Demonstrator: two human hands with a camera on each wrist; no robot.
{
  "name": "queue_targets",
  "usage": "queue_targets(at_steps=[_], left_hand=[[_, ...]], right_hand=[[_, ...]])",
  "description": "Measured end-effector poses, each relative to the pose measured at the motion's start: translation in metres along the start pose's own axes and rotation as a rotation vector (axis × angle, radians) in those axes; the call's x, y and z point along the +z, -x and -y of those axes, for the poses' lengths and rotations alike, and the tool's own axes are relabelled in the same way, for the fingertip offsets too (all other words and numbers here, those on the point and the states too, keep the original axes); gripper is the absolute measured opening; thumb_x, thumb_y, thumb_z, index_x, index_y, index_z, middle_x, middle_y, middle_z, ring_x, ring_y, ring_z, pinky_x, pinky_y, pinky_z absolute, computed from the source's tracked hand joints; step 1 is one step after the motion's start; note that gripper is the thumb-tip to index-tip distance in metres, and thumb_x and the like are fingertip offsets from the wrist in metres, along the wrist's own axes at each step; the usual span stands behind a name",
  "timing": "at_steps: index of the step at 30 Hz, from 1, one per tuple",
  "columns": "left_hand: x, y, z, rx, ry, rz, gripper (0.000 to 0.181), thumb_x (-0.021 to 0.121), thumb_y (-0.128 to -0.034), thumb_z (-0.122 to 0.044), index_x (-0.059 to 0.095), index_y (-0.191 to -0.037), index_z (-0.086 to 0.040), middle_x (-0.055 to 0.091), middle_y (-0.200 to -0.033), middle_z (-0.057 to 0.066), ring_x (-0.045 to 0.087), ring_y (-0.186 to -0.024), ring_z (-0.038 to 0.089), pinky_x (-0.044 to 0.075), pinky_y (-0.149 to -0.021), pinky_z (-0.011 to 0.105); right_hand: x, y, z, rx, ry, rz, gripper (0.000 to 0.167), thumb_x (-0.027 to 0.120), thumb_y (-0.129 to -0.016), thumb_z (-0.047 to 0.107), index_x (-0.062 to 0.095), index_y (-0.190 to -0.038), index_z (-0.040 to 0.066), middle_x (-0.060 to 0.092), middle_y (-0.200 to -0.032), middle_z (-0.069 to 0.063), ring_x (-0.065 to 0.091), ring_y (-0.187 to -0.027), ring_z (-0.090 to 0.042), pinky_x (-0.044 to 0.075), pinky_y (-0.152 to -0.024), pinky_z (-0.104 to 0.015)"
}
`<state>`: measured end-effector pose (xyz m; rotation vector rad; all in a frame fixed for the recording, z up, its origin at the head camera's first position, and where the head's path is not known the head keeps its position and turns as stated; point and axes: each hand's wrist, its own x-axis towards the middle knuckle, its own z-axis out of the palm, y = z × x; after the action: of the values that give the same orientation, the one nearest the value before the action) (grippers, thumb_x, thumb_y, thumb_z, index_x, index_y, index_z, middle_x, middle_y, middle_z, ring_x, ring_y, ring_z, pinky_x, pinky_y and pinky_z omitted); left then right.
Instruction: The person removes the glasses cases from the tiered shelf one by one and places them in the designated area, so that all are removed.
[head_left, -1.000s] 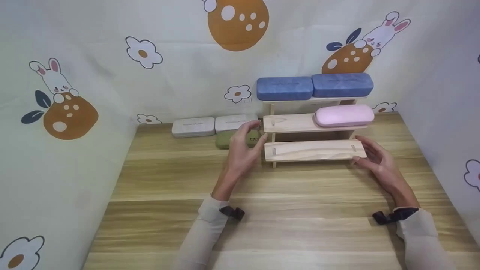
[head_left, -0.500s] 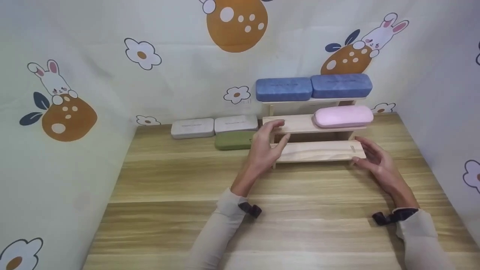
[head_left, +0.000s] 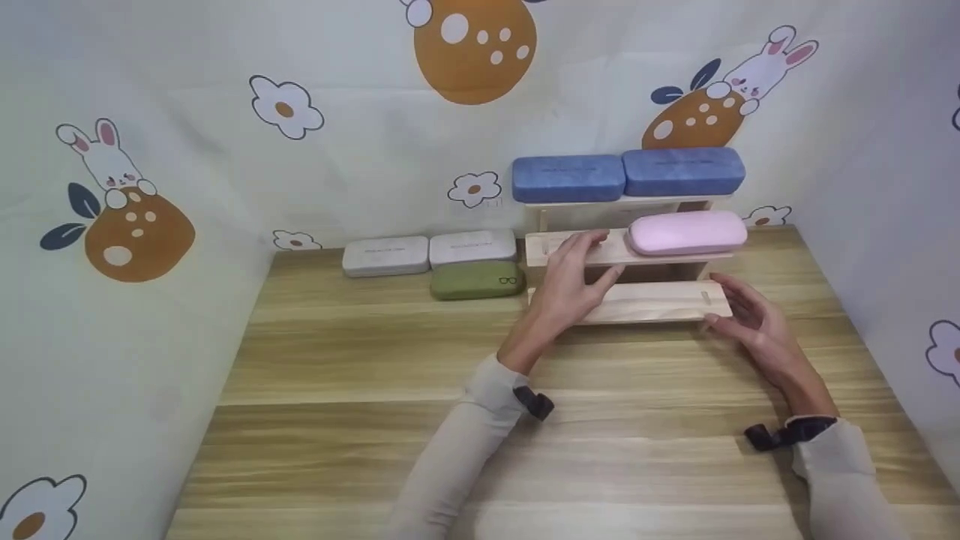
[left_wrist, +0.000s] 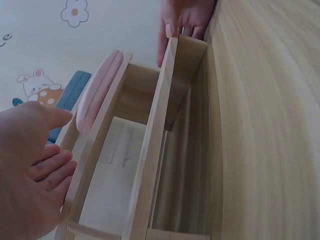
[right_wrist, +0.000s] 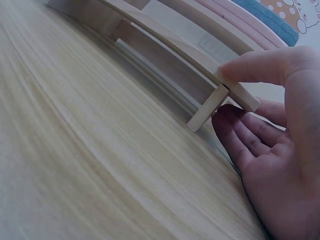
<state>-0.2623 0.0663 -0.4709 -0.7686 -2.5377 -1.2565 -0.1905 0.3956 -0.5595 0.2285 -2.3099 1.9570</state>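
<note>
Left hand (head_left: 564, 294) shifts rightward across the shelf (head_left: 652, 302), nearer the pink case (head_left: 688, 232), fingers parted and empty; right hand (head_left: 763, 334) grips the shelf's front right end, likely steadying it.

On my head view, the person's bare left hand (head_left: 562, 291) is further right than 1 second ago, when it was beside the left end of the pale wooden 3-tier rack (head_left: 537, 255). Its fingertips are now near the rounded pink case (head_left: 688, 232), and it hides the left slot of the rack's lowest board (head_left: 652, 301). I now see the whole oblong green case (head_left: 469, 282), glasses print (head_left: 508, 280) included.
</note>
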Motion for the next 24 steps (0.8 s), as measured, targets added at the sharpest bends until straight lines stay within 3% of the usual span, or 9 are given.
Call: queue_targets(at_steps=[10,18,24], left_hand=[[0.01,-0.014,-0.009,-0.04,-0.134,0.115,0.063,0.075,-0.1025,-0.04,0.054,-0.156,-0.014,0.063,-0.152,0.004,0.063,-0.137,0.018,0.051,-0.12,0.028],[0.018,-0.023,-0.013,-0.033,-0.185,0.127,0.069,0.077,-0.1012,-0.041,0.051,-0.158,-0.013,0.061,-0.156,0.005,0.057,-0.146,0.02,0.043,-0.128,0.027],[0.026,-0.031,-0.017,-0.042,-0.215,0.13,0.072,0.079,-0.0995,-0.044,0.051,-0.159,-0.014,0.061,-0.156,0.004,0.056,-0.146,0.018,0.044,-0.126,0.025]], right_hand=[[0.0,0.001,0.002,0.01,0.043,0.01,0.071,0.074,-0.098,-0.001,0.044,-0.162,-0.001,0.06,-0.156,-0.002,0.056,-0.138,0.0,0.042,-0.115,-0.006],[0.0,0.001,0.004,0.026,0.032,0.018,0.073,0.075,-0.097,0.0,0.042,-0.163,0.0,0.056,-0.16,-0.011,0.057,-0.138,0.0,0.043,-0.115,-0.006],[0.0,0.001,0.003,0.024,0.011,0.013,0.073,0.075,-0.097,-0.001,0.042,-0.163,-0.001,0.055,-0.161,-0.012,0.056,-0.139,-0.001,0.042,-0.115,-0.006]])
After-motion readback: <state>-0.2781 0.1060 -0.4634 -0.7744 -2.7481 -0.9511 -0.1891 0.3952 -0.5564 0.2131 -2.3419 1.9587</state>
